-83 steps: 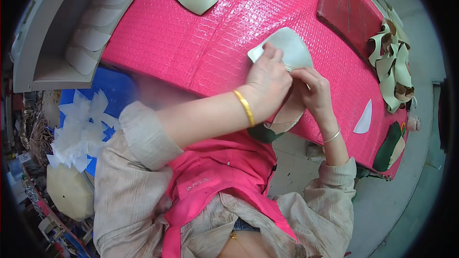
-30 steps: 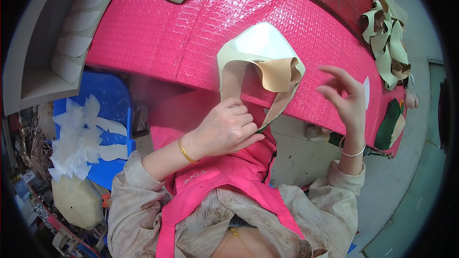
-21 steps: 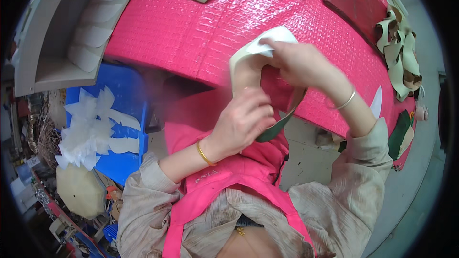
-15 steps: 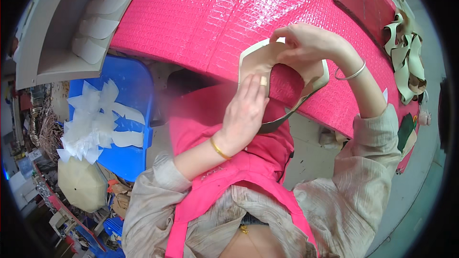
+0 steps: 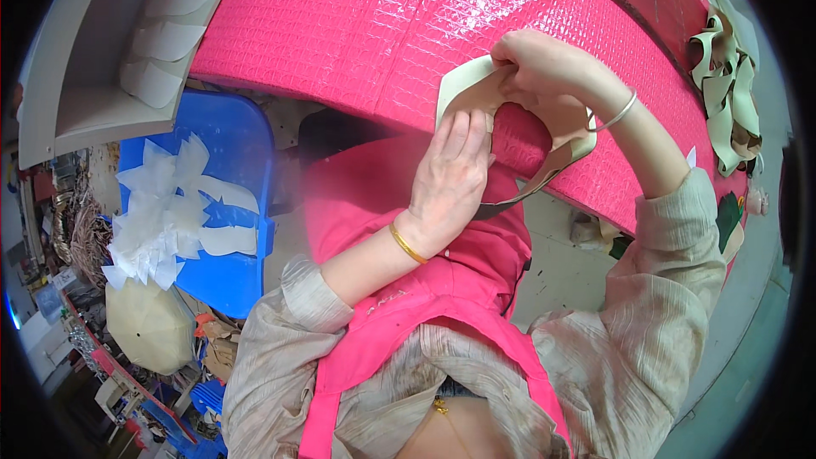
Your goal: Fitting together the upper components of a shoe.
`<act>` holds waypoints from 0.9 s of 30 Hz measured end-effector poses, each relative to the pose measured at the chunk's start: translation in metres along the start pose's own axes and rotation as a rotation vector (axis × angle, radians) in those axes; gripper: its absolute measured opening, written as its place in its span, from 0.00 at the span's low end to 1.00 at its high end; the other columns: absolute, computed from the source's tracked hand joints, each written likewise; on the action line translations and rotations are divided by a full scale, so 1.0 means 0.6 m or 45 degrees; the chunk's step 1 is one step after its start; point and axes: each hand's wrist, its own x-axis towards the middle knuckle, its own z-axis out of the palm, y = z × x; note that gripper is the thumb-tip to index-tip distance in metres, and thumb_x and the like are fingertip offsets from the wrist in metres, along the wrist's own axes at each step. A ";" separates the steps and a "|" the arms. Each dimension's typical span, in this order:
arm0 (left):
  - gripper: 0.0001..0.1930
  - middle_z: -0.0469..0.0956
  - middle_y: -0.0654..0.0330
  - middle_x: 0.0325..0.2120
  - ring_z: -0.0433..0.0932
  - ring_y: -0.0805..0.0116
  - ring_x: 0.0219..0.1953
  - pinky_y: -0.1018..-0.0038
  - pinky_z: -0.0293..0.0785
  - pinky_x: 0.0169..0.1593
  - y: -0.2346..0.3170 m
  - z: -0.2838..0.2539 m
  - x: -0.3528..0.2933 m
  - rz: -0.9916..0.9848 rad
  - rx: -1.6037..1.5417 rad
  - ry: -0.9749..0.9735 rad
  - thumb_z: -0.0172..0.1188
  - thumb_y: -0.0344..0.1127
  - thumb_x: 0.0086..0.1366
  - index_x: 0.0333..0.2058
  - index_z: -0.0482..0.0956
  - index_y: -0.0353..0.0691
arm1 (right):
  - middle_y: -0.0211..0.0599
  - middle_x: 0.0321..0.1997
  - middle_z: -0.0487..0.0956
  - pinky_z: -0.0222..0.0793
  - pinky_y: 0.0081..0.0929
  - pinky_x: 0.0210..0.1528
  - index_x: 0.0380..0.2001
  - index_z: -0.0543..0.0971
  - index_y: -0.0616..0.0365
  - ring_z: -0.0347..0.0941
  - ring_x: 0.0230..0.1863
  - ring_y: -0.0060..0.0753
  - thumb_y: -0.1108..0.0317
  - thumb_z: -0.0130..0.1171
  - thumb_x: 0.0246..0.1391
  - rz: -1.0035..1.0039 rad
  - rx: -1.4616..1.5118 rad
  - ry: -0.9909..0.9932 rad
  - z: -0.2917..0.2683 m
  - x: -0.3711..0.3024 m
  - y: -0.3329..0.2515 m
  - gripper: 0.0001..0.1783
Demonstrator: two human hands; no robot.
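Note:
A curved cream leather piece (image 5: 469,87) with a beige inner face, shaped like a shoe upper, is bent into an open loop at the front edge of the pink table. My left hand (image 5: 450,166) grips its left side; the fingers lie close together on the inner face, the thumb hidden. At the top of the loop, my right hand (image 5: 544,68) pinches the far edge with curled fingers, its fingertips partly hidden. The loop's lower strip hangs over my pink apron (image 5: 374,191).
The table (image 5: 314,42) has a shiny pink cover. At far right lie a dark red board (image 5: 654,0) and a heap of cream pieces (image 5: 727,93). A grey curved holder (image 5: 85,93) with pale pieces stands left, above a blue chair (image 5: 225,268) bearing white cut pieces (image 5: 166,212).
Both hands and the leather piece have shifted slightly to the right. My left hand has slid up along the inner face, and my right fingers are curled more tightly at the far edge.

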 end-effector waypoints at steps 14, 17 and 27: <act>0.22 0.68 0.54 0.37 0.67 0.61 0.40 0.71 0.65 0.45 -0.018 0.003 0.030 0.137 0.077 -0.039 0.55 0.34 0.50 0.44 0.68 0.32 | 0.47 0.22 0.72 0.63 0.32 0.29 0.26 0.72 0.66 0.69 0.25 0.40 0.64 0.57 0.40 -0.051 0.168 -0.138 -0.034 -0.002 0.023 0.14; 0.21 0.68 0.56 0.35 0.67 0.62 0.39 0.72 0.66 0.43 -0.036 0.025 0.027 0.225 -0.089 0.160 0.55 0.35 0.50 0.44 0.68 0.33 | 0.47 0.23 0.73 0.64 0.32 0.30 0.29 0.72 0.66 0.70 0.27 0.41 0.65 0.57 0.40 -0.068 0.038 -0.092 -0.023 -0.009 0.032 0.15; 0.17 0.69 0.59 0.37 0.68 0.64 0.41 0.73 0.67 0.45 -0.047 0.025 0.064 0.376 -0.019 0.139 0.54 0.35 0.51 0.41 0.70 0.36 | 0.45 0.21 0.73 0.63 0.28 0.27 0.29 0.73 0.65 0.69 0.24 0.30 0.63 0.57 0.42 0.110 -0.171 -0.048 -0.016 -0.001 0.053 0.15</act>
